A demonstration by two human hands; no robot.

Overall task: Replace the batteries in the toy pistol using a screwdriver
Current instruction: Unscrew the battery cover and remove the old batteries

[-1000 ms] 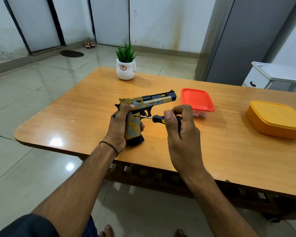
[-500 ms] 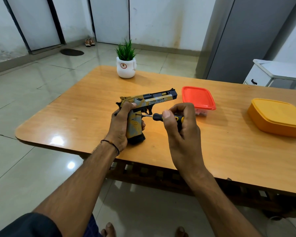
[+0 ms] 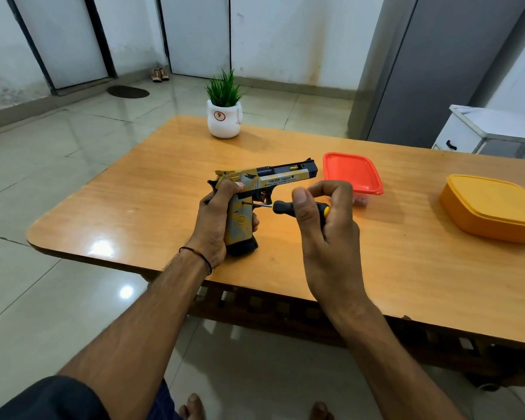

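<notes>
1. Bordering the table [image 3: 152,207] on its left, open tiled floor [image 3: 43,183] runs to the far wall, where a dark doormat [image 3: 128,92] and a pair of shoes [image 3: 159,74] lie.
2. The table's near-left corner is rounded. A broad stretch of wood shows between that corner and the hands.
3. Left hand [image 3: 215,219]: the fingers are wrapped fully round the pistol's grip, thumb up near the slide. A dark thread band circles the wrist.
4. Toy pistol [image 3: 273,177]: held upright left of the table's middle, muzzle pointing right. Its black base appears to rest on the wood, close to the near edge.
5. Plant pot [image 3: 224,119]: white, with green leaves. It stands beyond the pistol, close to the far edge and well apart from it.
6. Screwdriver [image 3: 282,206]: black and yellow handle, shaft roughly level, tip set against the side of the grip just below the trigger guard.
7. Right hand [image 3: 325,225]: the thumb and curled fingers pinch the screwdriver handle, and the hand is raised above the wood.
8. Red-lidded container [image 3: 350,172]: sits just beyond the right hand, right of the muzzle and not touching it.
9. Yellow container [image 3: 494,207]: lid on, well apart from the red one, with open wood between them and towards the near edge.
10. White cabinet [image 3: 467,128] and a tall grey unit [image 3: 437,71] stand close behind the table's far-right edge.
</notes>
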